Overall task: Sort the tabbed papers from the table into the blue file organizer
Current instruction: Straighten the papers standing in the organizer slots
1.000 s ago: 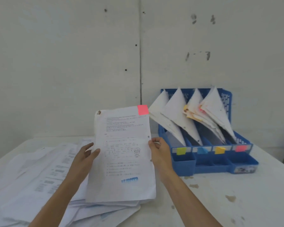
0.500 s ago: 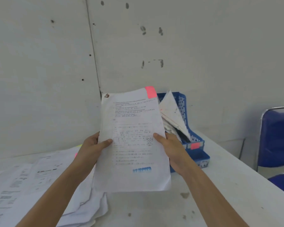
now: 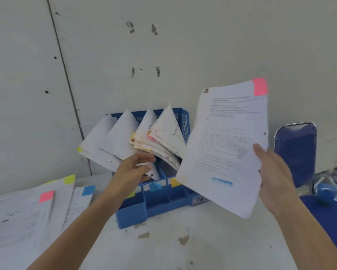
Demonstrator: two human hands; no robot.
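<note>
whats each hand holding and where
The right hand grips the pink-tabbed paper by its right edge. The left hand reaches among the filed papers; whether it grips any cannot be told.

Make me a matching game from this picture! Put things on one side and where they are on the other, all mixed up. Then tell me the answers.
Things:
1. white printed paper with a pink tab
2. blue plastic file organizer
3. loose white papers with coloured tabs
4. blue chair with a metal frame

Places:
A. lying flat on the left of the white table
B. beside the table's right edge
C. held up in the right hand
D. standing on the table, with the left hand at its filed papers

Pairs: 1-C, 2-D, 3-A, 4-B.
</note>
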